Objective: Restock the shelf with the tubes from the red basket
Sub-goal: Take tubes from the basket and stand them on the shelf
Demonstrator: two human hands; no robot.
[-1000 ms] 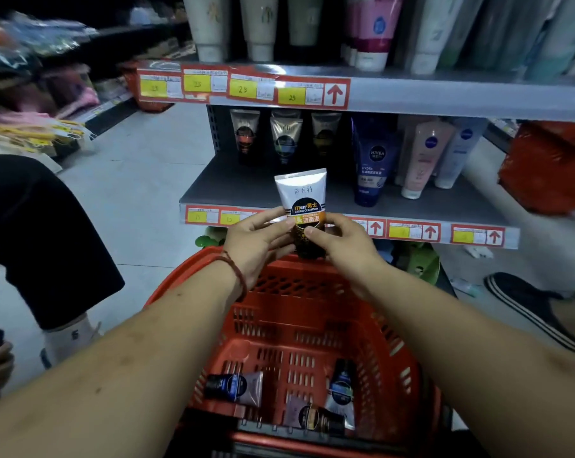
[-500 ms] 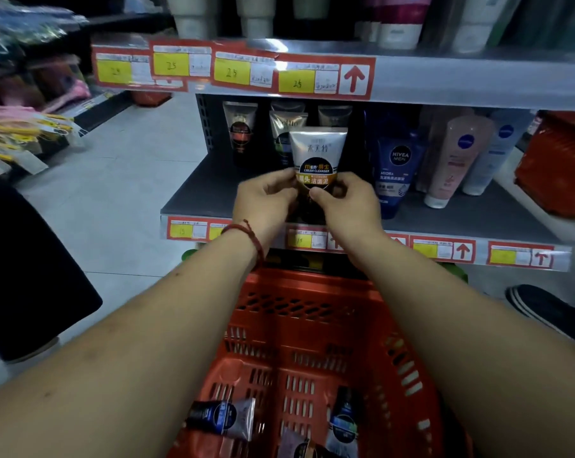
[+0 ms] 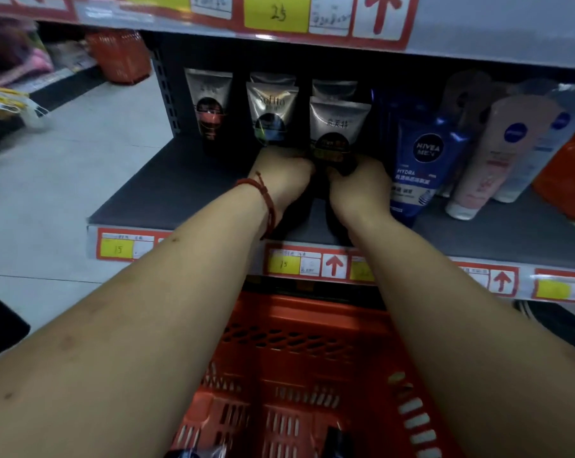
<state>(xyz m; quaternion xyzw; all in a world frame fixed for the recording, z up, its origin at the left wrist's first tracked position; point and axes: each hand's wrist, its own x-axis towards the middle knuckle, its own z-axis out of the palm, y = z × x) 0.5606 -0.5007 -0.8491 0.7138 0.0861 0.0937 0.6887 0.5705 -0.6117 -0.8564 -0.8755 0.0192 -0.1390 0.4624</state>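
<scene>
Placement in hand: silver tube (image 3: 339, 125) is gripped upright just left of Nivea tube (image 3: 423, 160) by left hand (image 3: 284, 180) and right hand (image 3: 359, 190); release is judged due next.

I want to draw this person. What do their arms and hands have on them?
Both forearms are bare, with no sleeves in view, and neither the left hand nor the right hand wears a glove. A thin red string bracelet wraps the left wrist. The right wrist has nothing on it.
</scene>
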